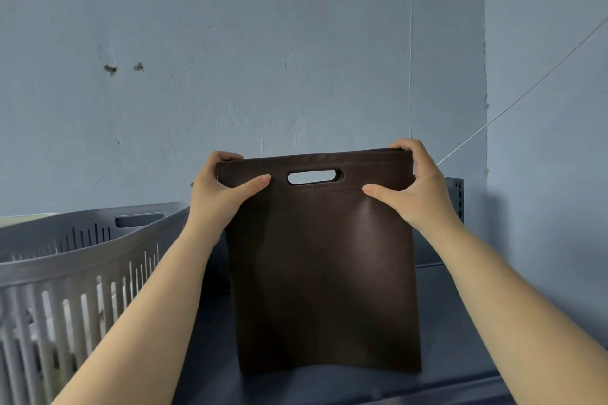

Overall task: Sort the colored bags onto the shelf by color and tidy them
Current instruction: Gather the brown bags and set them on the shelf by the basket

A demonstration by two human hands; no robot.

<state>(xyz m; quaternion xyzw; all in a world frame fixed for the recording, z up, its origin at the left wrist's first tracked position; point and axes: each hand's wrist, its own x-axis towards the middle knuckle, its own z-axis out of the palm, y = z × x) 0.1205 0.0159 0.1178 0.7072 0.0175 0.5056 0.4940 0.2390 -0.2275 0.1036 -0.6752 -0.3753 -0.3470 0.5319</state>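
One dark brown bag (324, 270) held upright, flat face toward camera, bottom edge touching or just above dark shelf surface (460, 322); contact not clear. Cut-out handle slot near top edge, centred between the two grips.

Left hand (218, 189) pinching top-left corner: thumb across front face pointing toward slot, fingers curled over top edge behind. Right hand (416, 184) pinching top-right corner the same way, thumb on front face, fingers wrapped over top edge. Both grasping the bag, neither released. Bag hanging below both grips, top edge stretched roughly level between them.

Count: one bag, two hands, one grey slatted basket (72, 273) on left, just beside left forearm, contents not readable. One shelf upright (455, 197) behind right hand. Pale blue wall (263, 43) behind, thin wire (526, 92) running diagonally at right.
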